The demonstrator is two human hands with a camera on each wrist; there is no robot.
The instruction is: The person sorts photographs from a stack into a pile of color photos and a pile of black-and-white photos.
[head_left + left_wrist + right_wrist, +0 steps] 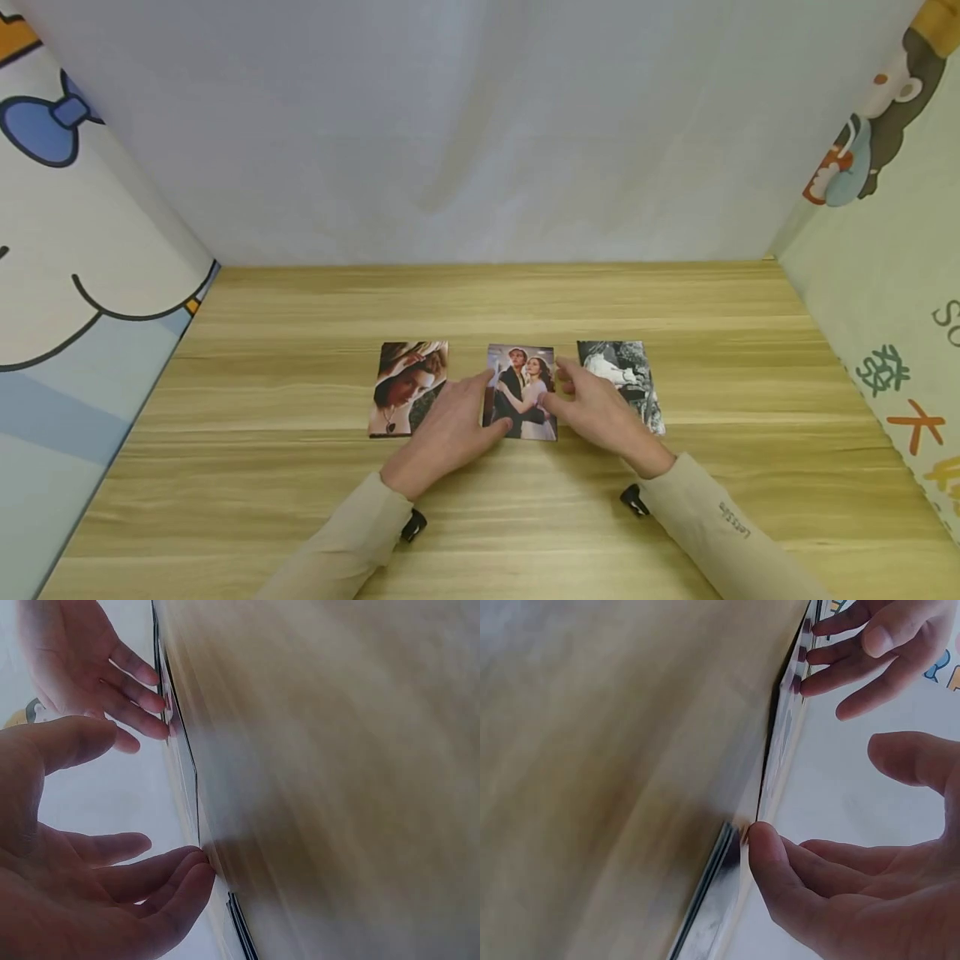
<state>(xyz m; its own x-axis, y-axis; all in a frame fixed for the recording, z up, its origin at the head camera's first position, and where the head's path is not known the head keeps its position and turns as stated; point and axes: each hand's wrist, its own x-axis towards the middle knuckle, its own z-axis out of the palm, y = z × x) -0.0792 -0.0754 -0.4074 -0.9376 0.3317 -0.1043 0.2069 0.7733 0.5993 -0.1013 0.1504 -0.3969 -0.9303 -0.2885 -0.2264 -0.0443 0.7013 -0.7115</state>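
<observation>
Three picture cards lie in a row on the wooden table. The middle card (pixel 520 392) shows a couple embracing. My left hand (pixel 453 423) is at its left edge, fingers loosely bent, partly covering the left card (pixel 396 392) with its close-up picture. On the other side, my right hand (pixel 600 410) has its fingertips near the middle card's right edge and covers part of the black-and-white right card (pixel 628 360). Both wrist views show the fingertips at table level by the middle card, thumbs held apart from the fingers. Neither hand visibly grips anything.
The wooden table (pixel 300 333) extends around the cards. A pale wall (pixel 480 167) stands behind it, with printed cartoon panels at left and right. Thin dark-edged layers show at the left card (pixel 241 930) and the right card (pixel 701 896) in the wrist views.
</observation>
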